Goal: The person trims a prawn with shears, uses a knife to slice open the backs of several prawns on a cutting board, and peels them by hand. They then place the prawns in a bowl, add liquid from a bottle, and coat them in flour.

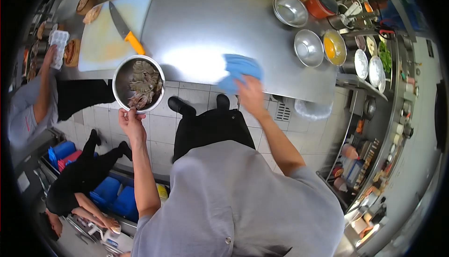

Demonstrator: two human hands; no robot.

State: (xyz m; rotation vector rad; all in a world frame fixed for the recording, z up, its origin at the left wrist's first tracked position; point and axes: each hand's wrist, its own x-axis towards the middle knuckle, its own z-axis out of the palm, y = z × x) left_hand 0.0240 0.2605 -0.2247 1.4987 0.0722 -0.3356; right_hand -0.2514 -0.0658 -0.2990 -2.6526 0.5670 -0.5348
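Observation:
My left hand [133,125] grips the near rim of a round metal bowl [121,83], fingers closed on it. Several grey-brown raw prawns [144,82] lie inside, mostly toward the bowl's right side. The bowl is held over the floor, close to the front edge of the steel table [201,18]. On that edge, my right hand [251,94] has hold of a blue cloth [242,66] pressed against the tabletop; hand and cloth are slightly blurred. My right fingertips are partly hidden in the cloth's folds.
A white cutting board [100,46] carries a yellow-handled knife [127,30] and a piece of meat [92,14]. Metal bowls [308,47] stand at the right. One co-worker's hand [50,56] touches a white tray [59,49] at left; another person [77,182] works behind, lower left.

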